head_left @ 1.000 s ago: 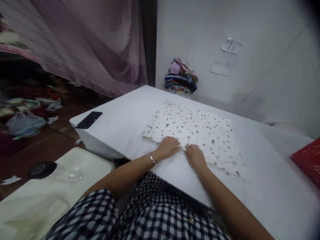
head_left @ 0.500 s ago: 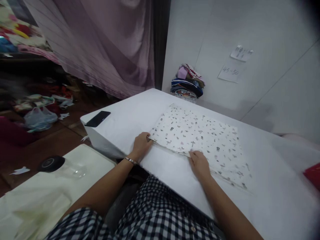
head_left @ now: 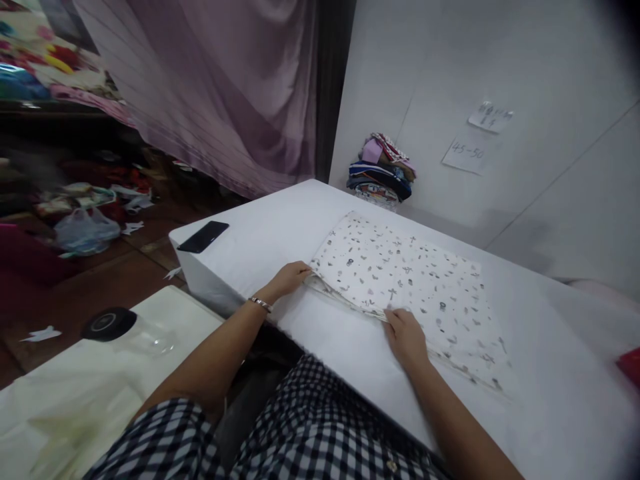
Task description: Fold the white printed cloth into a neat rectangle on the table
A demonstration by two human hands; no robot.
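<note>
A white cloth (head_left: 405, 280) printed with small dark motifs lies folded in layers on the white table (head_left: 270, 227). My left hand (head_left: 291, 277) pinches its near left corner, which is lifted a little so that the layers part beneath it. Along the near edge, to the right of that corner, my right hand (head_left: 406, 335) grips the cloth between thumb and fingers. The far part of the cloth rests flat.
A black phone (head_left: 204, 237) lies at the table's left end. Folded fabrics (head_left: 381, 170) are stacked by the wall. On a lower pale surface (head_left: 197, 320) at left lies a clear bottle with a black lid (head_left: 111, 324). A pink curtain (head_left: 240, 93) hangs behind.
My left hand has raised the cloth's near left corner slightly, and the layers there have opened. My right hand stays at the near edge. The view has shifted a little.
</note>
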